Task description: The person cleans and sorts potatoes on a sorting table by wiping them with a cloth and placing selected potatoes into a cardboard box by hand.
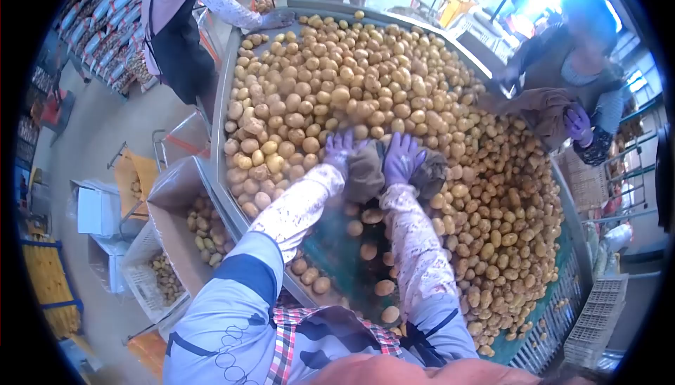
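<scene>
My left hand (339,151), in a purple glove, lies with fingers spread at the left edge of a bunched brown cloth (365,174). My right hand (402,160), gloved alike, rests with fingers apart on the cloth, which shows on both sides of it. Whether my thumbs pinch the cloth, I cannot tell. Under and around both hands spreads a large heap of potatoes (358,75) on a metal-edged sorting table (220,139). Several loose potatoes lie on the green surface (330,244) between my forearms.
On the right a co-worker (576,82) with a purple glove holds brown cloth (541,107). Another person's gloved hand (276,19) touches the table's far left corner. A cardboard box (172,202) and a white crate (144,262) with potatoes stand at left. Crates (596,315) are at lower right.
</scene>
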Demonstrator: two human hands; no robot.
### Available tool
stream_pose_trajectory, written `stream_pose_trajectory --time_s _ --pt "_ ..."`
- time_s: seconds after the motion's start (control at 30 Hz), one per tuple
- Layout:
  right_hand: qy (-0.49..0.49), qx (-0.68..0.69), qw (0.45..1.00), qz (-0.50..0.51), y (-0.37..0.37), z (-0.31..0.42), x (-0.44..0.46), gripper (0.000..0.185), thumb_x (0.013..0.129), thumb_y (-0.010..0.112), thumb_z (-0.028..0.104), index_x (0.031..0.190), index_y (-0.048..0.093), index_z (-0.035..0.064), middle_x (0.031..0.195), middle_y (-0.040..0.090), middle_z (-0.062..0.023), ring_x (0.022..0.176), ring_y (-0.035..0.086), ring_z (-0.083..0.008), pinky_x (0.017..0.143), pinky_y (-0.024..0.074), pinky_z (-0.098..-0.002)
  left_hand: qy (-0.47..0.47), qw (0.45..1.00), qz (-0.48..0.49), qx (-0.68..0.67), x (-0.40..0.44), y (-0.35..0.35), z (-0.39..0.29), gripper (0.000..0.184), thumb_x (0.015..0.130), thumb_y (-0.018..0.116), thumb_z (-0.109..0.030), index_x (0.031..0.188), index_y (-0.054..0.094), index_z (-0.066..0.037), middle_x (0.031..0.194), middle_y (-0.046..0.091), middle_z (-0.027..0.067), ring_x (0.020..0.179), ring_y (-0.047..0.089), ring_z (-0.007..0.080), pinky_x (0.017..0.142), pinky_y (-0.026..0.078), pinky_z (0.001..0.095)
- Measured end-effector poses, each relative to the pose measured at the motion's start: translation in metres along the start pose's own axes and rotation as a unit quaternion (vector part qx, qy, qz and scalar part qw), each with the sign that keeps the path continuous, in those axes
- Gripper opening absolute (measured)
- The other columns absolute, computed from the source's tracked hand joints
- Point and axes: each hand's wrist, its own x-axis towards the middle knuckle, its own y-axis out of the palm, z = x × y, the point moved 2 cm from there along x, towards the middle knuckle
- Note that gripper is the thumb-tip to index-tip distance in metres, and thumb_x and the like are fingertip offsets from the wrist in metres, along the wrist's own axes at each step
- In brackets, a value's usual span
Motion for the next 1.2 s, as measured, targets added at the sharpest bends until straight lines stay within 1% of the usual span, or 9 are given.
stream_pose_trajectory --time_s 0.17,0.33,0.43,0.5,0.67,0.77,0.9,1.0,1.2 --pt "-0.080 0.045 0.991 -0.096 -0.013 -0.024 -0.083 0.025 0.092 0.049 0.021 0.114 0.058 0.0159 0.125 0.055 -0.0041 0.128 0.043 -0.0243 0.111 0.0210 -0.0550 0.016 0.996 0.013 -0.087 -0.097 -0.026 -0.013 0.048 0.094 0.044 -0.030 0.142 0.041 -0.030 0.156 0.022 0.0117 0.142 0.022 0.0386 0.114 0.015 0.0553" --pt "-0.122 0.104 0.985 0.064 -0.079 -0.066 -0.188 0.024 0.085 0.062 0.024 0.103 0.060 0.0092 0.111 0.058 -0.0118 0.113 0.051 -0.0297 0.098 0.0371 -0.0460 0.064 0.992 0.001 -0.107 -0.209 0.001 -0.025 0.048 0.085 0.053 -0.023 0.133 0.052 -0.022 0.149 0.033 0.0132 0.140 0.026 0.0403 0.112 0.020 0.0527" --pt "0.061 0.359 0.931 0.005 -0.107 -0.123 -0.259 0.026 0.087 0.068 0.026 0.096 0.060 0.0029 0.089 0.061 -0.0073 0.083 0.057 -0.0188 0.076 0.0472 -0.0335 0.110 0.986 -0.100 -0.078 -0.275 0.004 -0.041 0.047 0.077 0.058 -0.018 0.124 0.056 -0.013 0.130 0.047 0.0154 0.127 0.040 0.0387 0.102 0.031 0.0500" --pt "0.266 0.579 0.769 0.040 -0.153 -0.156 -0.285 0.013 0.091 0.062 0.015 0.093 0.062 0.0029 0.086 0.060 0.0015 0.077 0.052 -0.0094 0.069 0.0455 -0.0249 0.105 0.993 -0.035 -0.046 -0.302 -0.009 -0.052 0.063 0.071 0.065 -0.021 0.131 0.048 -0.010 0.130 0.045 0.0179 0.126 0.041 0.0406 0.104 0.030 0.0513" --pt "0.134 0.528 0.826 -0.145 -0.269 -0.161 -0.307 0.012 0.088 0.063 0.009 0.094 0.060 -0.0001 0.106 0.063 -0.0112 0.101 0.057 -0.0217 0.090 0.0455 -0.0343 0.128 0.987 -0.016 -0.092 -0.319 -0.026 -0.083 0.072 0.073 0.064 -0.019 0.140 0.040 -0.011 0.132 0.046 0.0190 0.128 0.040 0.0401 0.106 0.025 0.0576" --pt "0.080 0.252 0.936 -0.233 -0.293 -0.140 -0.321 0.019 0.085 0.065 0.009 0.100 0.057 0.0002 0.120 0.057 -0.0180 0.115 0.052 -0.0348 0.099 0.0410 -0.0432 0.211 0.975 -0.064 -0.005 -0.316 -0.009 -0.113 0.066 0.080 0.058 -0.020 0.143 0.039 -0.016 0.137 0.043 0.0214 0.129 0.040 0.0411 0.110 0.020 0.0586" --pt "0.105 -0.128 0.985 0.053 -0.142 -0.167 -0.374 0.066 0.081 0.070 0.037 0.133 0.043 0.0057 0.140 0.037 -0.0271 0.134 0.033 -0.0425 0.108 0.0216 -0.0604 0.268 0.963 -0.024 -0.004 -0.298 0.000 -0.146 0.049 0.090 0.045 -0.014 0.138 0.046 -0.024 0.145 0.034 0.0273 0.133 0.037 0.0449 0.112 0.022 0.0567" --pt "0.074 -0.088 0.990 0.078 -0.130 -0.145 -0.355 0.068 0.084 0.062 0.040 0.138 0.040 0.0060 0.142 0.035 -0.0261 0.136 0.030 -0.0426 0.107 0.0178 -0.0649 0.323 0.934 -0.149 0.039 -0.256 -0.020 -0.150 0.056 0.087 0.052 -0.020 0.142 0.041 -0.025 0.146 0.035 0.0245 0.133 0.036 0.0450 0.112 0.017 0.0597" --pt "0.097 -0.036 0.987 0.121 -0.096 -0.111 -0.241 0.050 0.092 0.045 0.027 0.136 0.041 0.0035 0.143 0.037 -0.0225 0.136 0.030 -0.0424 0.108 0.0185 -0.0633 0.209 0.972 -0.105 -0.003 -0.144 -0.032 -0.148 0.067 0.085 0.054 -0.027 0.148 0.031 -0.019 0.145 0.036 0.0232 0.133 0.036 0.0426 0.110 0.021 0.0591"
